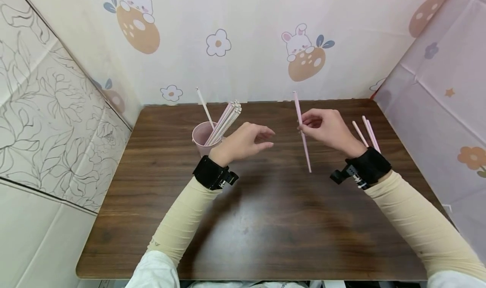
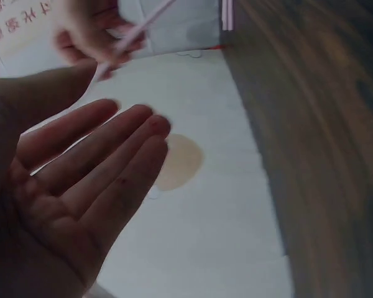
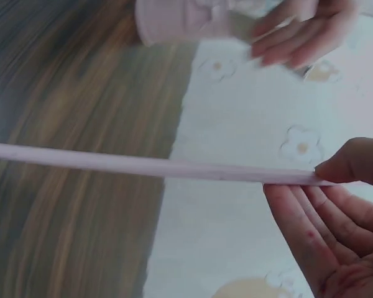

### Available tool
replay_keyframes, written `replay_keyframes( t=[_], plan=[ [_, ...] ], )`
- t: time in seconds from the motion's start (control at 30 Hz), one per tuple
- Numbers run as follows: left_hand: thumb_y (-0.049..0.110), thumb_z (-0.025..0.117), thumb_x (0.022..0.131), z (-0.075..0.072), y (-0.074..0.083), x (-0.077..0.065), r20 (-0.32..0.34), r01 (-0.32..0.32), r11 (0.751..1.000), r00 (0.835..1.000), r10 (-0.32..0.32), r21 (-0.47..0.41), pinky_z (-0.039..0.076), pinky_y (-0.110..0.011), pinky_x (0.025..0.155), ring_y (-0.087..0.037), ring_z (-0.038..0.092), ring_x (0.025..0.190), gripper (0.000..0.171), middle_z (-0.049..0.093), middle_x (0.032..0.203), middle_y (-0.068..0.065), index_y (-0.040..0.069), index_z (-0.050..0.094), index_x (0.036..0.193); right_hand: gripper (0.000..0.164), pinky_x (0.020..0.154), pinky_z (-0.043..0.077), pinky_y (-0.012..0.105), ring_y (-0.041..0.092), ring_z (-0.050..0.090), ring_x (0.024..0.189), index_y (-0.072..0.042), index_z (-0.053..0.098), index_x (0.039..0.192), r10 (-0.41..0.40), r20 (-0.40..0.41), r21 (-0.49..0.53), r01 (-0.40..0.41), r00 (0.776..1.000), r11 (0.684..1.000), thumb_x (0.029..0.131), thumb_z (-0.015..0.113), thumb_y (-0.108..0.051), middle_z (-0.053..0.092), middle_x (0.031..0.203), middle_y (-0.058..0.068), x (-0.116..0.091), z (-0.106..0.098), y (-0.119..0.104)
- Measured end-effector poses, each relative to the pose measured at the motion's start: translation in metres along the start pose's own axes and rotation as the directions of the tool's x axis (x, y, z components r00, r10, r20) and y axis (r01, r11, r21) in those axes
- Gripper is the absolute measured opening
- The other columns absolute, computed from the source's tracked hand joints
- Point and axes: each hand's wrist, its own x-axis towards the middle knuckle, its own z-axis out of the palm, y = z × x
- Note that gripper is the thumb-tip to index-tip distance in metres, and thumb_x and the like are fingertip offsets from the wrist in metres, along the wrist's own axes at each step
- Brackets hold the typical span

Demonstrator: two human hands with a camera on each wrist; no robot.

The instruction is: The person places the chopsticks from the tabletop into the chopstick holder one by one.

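My right hand pinches a long pink straw between thumb and fingers, above the table. In the right wrist view the same straw runs from the fingertips across to the left edge. My left hand holds nothing; its fingers are extended in the left wrist view, palm showing. Just behind it stands a pink cup, partly covered by the hand and wrist. A bundle of pale straws leans to the right in the cup, and a single straw leans left.
Several pink straws show beyond my right wrist, near the table's right side, their lower ends hidden. The brown wooden table meets a patterned wall covering at its back edge. Another covering borders the right.
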Motion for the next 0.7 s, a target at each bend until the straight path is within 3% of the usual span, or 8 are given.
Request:
replay_keyframes(
  t=[0.13,0.23,0.43,0.57,0.7],
  plan=[
    [0.022,0.071,0.098,0.007,-0.015,0.004,0.107,0.045,0.996,0.994,-0.038,-0.072,0.057,-0.026,0.098,-0.017,0.074,0.111,0.035,0.076,0.121,-0.01,0.003,0.069,0.128,0.012,0.071,0.055,0.014,0.005,0.07,0.08,-0.002,0.073,0.106,-0.049,0.029,0.127,0.045,0.998,0.991,0.094,0.073,-0.005,0.077,0.094,0.016,0.003,0.015,-0.018],
    [0.022,0.073,0.097,0.009,-0.021,0.005,0.149,0.058,0.993,0.988,-0.043,-0.1,0.057,-0.023,0.097,-0.016,0.074,0.11,0.036,0.076,0.123,-0.01,0.003,0.07,0.127,0.015,0.073,0.058,0.017,0.011,0.072,0.083,-0.001,0.072,0.108,-0.07,0.072,0.225,0.053,0.995,0.973,0.094,0.073,-0.005,0.075,0.097,0.016,0.002,0.026,-0.03],
    [0.02,0.078,0.093,0.007,-0.025,0.004,0.143,0.036,0.987,0.99,-0.013,-0.155,0.058,-0.021,0.089,-0.012,0.076,0.099,0.029,0.08,0.109,-0.009,0.003,0.075,0.117,0.016,0.076,0.058,0.019,0.017,0.072,0.087,0.0,0.072,0.109,-0.109,0.118,0.355,0.061,0.987,0.933,0.095,0.073,-0.005,0.073,0.098,0.016,0.003,0.048,-0.041],
    [0.023,0.081,0.091,0.007,-0.025,0.002,0.134,0.017,0.993,0.991,-0.001,-0.118,0.055,-0.017,0.074,-0.001,0.07,0.078,0.016,0.081,0.089,-0.002,0.008,0.079,0.095,0.016,0.077,0.059,0.021,0.015,0.072,0.088,-0.001,0.073,0.108,-0.102,0.124,0.419,0.041,0.987,0.907,0.092,0.076,-0.005,0.074,0.098,0.014,0.003,0.061,-0.044],
    [0.025,0.081,0.09,0.008,-0.026,-0.001,0.143,0.04,0.994,0.989,-0.026,-0.1,0.051,-0.018,0.064,0.001,0.063,0.066,0.018,0.081,0.082,-0.002,0.008,0.079,0.084,0.017,0.077,0.06,0.023,0.012,0.072,0.088,-0.002,0.073,0.107,-0.078,0.133,0.448,0.01,0.988,0.894,0.091,0.077,-0.005,0.073,0.099,0.013,0.002,0.069,-0.044]
  ],
)
